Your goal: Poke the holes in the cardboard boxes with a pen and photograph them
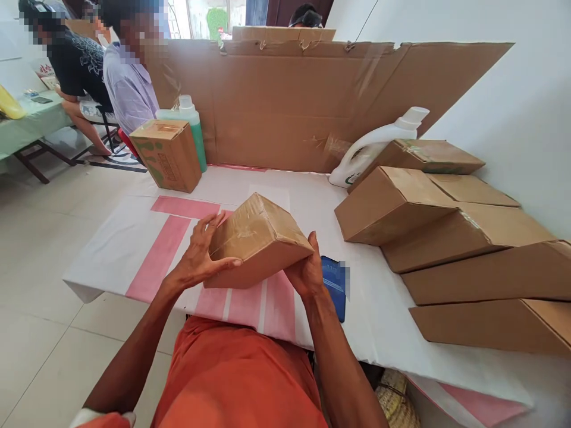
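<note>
Orange cloth (236, 374) fills the nearest edge, and just beyond it two bare hands hold a brown carton (259, 244) over the tabletop (368, 321). The left hand (203, 252) is spread wide on the carton's left end, thumb along the near face; the right hand (306, 267) cups the lower right corner, thumb up. The carton sits tilted, and whether its underside touches the cloth I cannot tell. It should handle as stiff and fairly light (its contents are hidden, so weight is a guess), with glossy tape likely slicker than bare board; opposite ends and lower corners look the surest hold.

A blue-screened phone (333, 291) lies beside the right wrist, on white cloth with pink bands. To the right, more cartons (446, 238) crowd together. Farther back stand a printed carton (172, 157), a green bottle (197, 139) and a white jug (377, 142), before an upright cardboard panel (285, 107). Past it, two people sit at left, above pale floor tiles (102, 205).
</note>
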A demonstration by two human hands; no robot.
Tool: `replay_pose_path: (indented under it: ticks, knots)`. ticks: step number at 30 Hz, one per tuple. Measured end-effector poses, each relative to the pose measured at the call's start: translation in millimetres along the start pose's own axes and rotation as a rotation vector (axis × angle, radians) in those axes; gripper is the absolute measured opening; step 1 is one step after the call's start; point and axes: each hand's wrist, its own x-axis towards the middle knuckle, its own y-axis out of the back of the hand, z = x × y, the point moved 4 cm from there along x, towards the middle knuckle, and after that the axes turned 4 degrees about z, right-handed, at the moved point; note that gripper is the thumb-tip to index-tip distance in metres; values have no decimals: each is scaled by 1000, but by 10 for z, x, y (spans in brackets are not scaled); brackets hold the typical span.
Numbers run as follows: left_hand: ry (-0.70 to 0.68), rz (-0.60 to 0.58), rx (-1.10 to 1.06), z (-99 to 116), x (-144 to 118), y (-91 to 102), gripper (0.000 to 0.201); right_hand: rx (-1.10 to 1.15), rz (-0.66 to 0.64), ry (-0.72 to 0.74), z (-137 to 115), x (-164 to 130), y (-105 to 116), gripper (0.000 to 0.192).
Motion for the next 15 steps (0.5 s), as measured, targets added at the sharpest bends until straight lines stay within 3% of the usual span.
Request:
replay_pose_path:
  ticks: [3,9,12,15]
  knots:
    - [92,-86,-113,-100,48,-46,101,-24,-29,31,-14,8,-90,68]
    - [232,48,-213,-168,85,-94,100,-160,-177,13,46,-92,-289,92]
    - [279,61,-277,-230,162,-61,97,-251,-227,71,28,-181,-404,88]
    - [461,-17,-507,-368,152,-89,96,-330,-271,106,-16,-270,-465,82]
